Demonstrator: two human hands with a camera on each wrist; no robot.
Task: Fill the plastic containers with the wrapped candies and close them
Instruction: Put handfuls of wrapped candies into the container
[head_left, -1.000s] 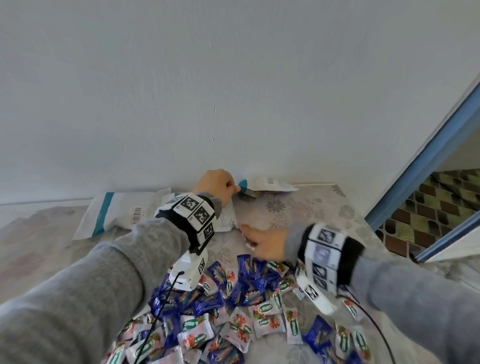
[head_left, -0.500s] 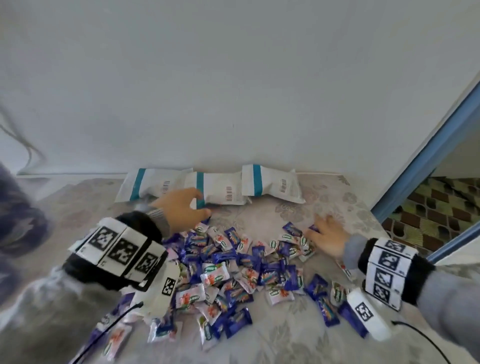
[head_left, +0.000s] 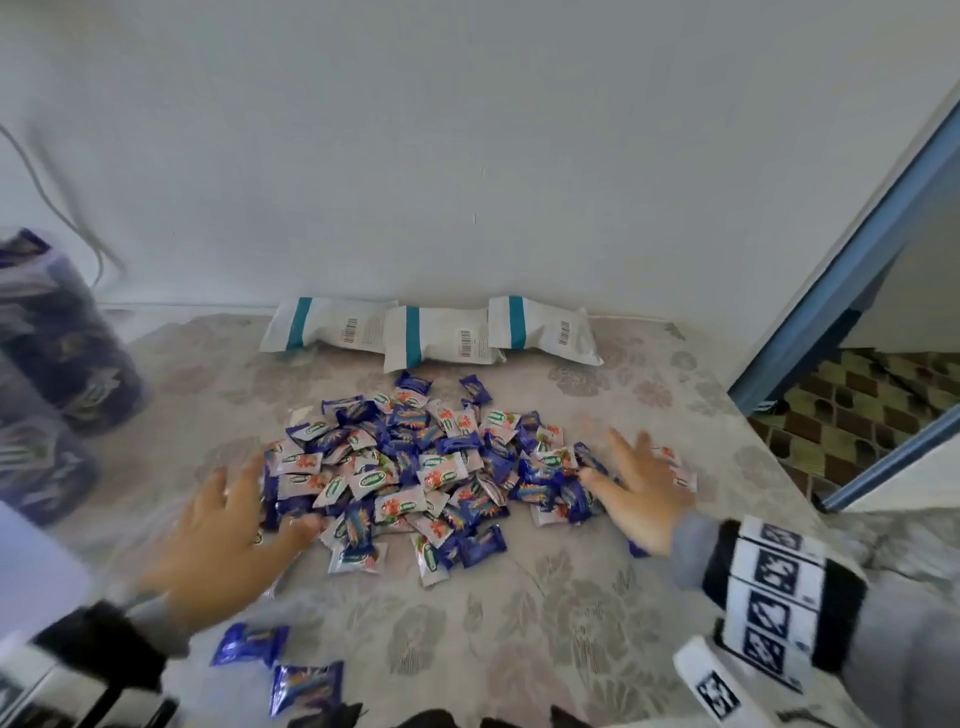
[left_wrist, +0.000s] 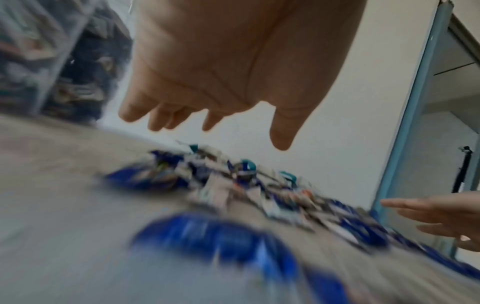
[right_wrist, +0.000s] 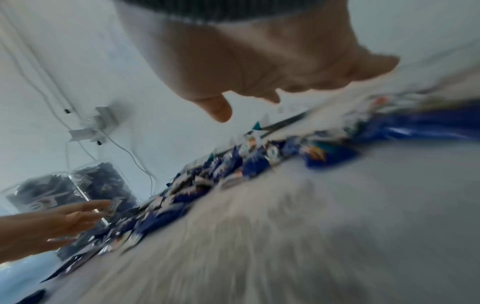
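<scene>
Tabletop: hands (head_left: 228, 525) spread beside candies (head_left: 410, 467)

We see the candy pile (head_left: 415, 467) mid-table, on the tablecloth (head_left: 571, 623). Left hand (head_left: 223, 535) sits at the pile's left edge, right hand (head_left: 639, 493) at its right edge. Three bags (head_left: 431, 338) lie in a row behind the pile, against the far wall. Filled containers (head_left: 47, 374) stand far left. Two stray candies (head_left: 275, 665) lie near us, left of centre. Doorway (head_left: 857, 415) is to the right.
</scene>
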